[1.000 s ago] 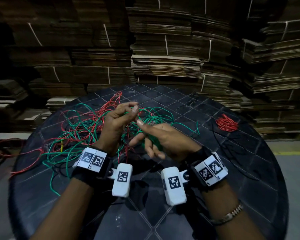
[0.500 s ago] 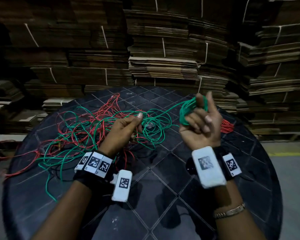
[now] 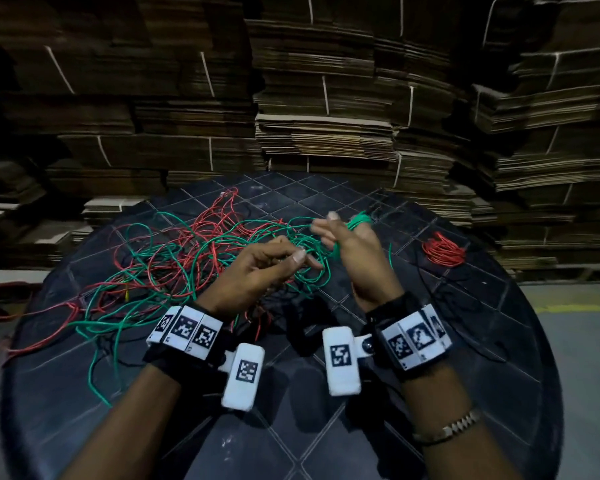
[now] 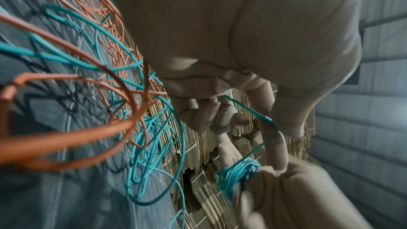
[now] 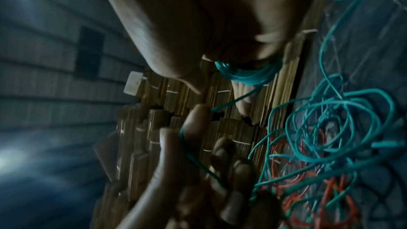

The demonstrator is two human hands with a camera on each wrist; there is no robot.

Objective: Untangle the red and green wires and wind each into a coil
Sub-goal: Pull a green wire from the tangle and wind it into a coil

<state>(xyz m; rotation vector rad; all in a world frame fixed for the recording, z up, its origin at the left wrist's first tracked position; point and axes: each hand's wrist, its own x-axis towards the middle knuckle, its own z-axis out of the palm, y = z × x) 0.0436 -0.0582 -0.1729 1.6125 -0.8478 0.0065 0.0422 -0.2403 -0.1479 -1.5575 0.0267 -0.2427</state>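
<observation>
Here, on a dark round table [image 3: 499, 393] before stacks of flattened cardboard [image 3: 326, 133], a person winds green wire off a mixed heap. Far left, a red wire [image 3: 49, 308] trails over the table's edge. Right of it lies the tangle [image 3: 174, 261], loose red and green loops crossing one another on the tabletop, the near green end curling toward the person. The left hand [image 3: 257, 271] hovers just right of the heap, thumb and forefinger pinching a green strand [image 4: 249, 109] that runs across to the right hand [image 3: 357, 258]. That hand is raised, its fingers wrapped by a small green coil [image 3: 359, 220]; the wrist views show the turns bunched round the fingers, which grasp the bundle. Far right, well apart from both hands, a finished red coil [image 3: 442, 252] rests on the table.

The step in hand appears to be winding the green wire, with much of it unwound in the heap. The next turn likely calls for the left hand to feed slack while freeing the strand wherever red loops cross it; a hard pull could tighten the snarl.
</observation>
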